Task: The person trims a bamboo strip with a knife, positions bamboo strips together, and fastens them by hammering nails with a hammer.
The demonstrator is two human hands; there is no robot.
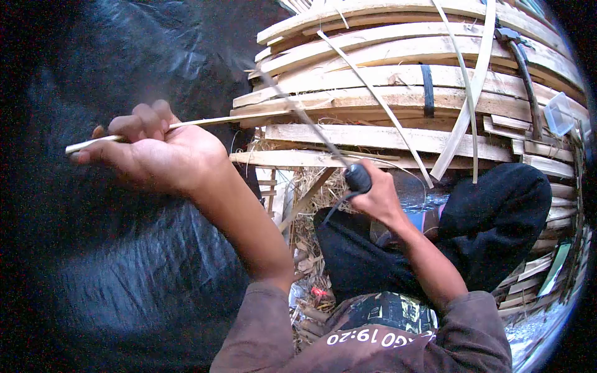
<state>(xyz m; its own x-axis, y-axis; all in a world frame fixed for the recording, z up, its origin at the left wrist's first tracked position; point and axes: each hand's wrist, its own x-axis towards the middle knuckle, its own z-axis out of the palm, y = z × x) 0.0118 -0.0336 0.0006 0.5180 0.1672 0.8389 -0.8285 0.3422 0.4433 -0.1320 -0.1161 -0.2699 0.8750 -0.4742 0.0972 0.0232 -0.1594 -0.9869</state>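
I have the plank bench (385, 99) as my landmark, and off its left side the left hand (146, 143) is raised over the black sheet (155, 248), fingers closed around a thin pale strip (214, 120). That strip runs from the hand rightward until its far end overlaps the bench's left part in my view. At the bench's near edge, the right hand (380, 193) grasps the dark handle (358, 179) of a long blade (318, 134), which slants across the bench's left part and looks blurred to me; I cannot tell whether it touches the strip. Loose flat strips (379, 99) lie across the bench's top. Toward its right end I see a hammer-like tool (525, 78) and, just beside that, a clear plastic container (559, 114). Dark trousers (497, 217) sit against the bench's near side, with dry shavings (317, 186) below its near-left edge.
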